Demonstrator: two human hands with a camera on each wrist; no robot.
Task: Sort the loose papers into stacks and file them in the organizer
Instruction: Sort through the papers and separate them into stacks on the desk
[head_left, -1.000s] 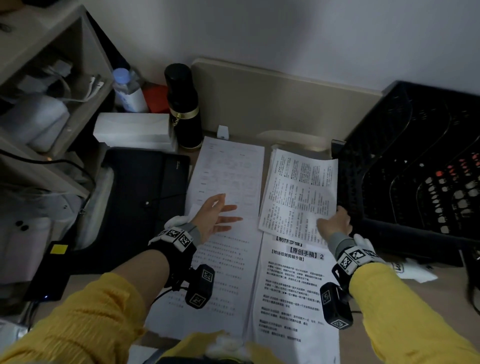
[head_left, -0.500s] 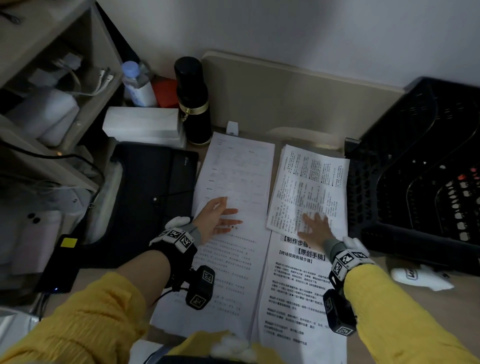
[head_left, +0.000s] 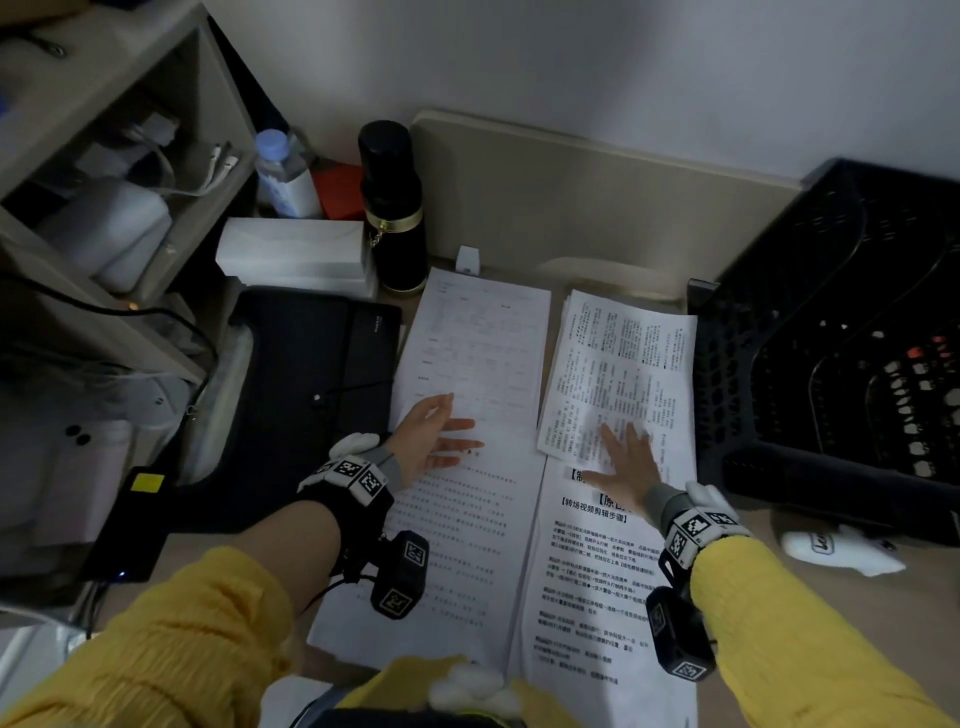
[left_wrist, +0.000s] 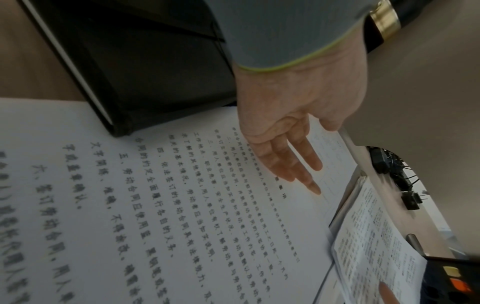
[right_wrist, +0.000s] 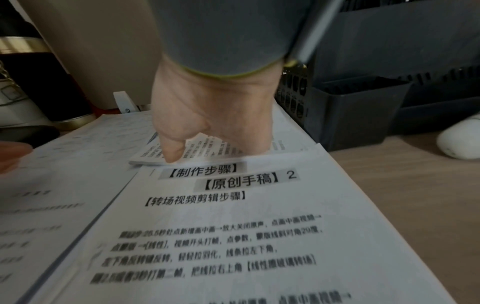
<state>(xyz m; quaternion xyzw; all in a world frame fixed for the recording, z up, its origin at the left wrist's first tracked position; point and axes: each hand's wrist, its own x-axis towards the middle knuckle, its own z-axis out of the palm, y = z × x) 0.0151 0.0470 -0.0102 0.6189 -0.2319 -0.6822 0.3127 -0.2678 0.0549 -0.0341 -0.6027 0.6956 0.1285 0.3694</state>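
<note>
two flat hands, left hand (head_left: 431, 441) and right hand (head_left: 626, 460), grip nothing, so the small densely printed white sheet stack (head_left: 621, 374) under the right palm may skew.

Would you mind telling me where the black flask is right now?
In the head view, the black flask stands upright at the back of the desk, left of centre, between the white box and the left paper stack.

A cramped home desk corner, by the look of it: printed papers (head_left: 470, 364) spread over the surface (head_left: 841, 597), a black mesh organizer (head_left: 831, 332) at one side, a shelf unit (head_left: 119, 156) with cables, a water bottle (head_left: 283, 176) and a black flask (head_left: 392, 208) against the wall.
</note>
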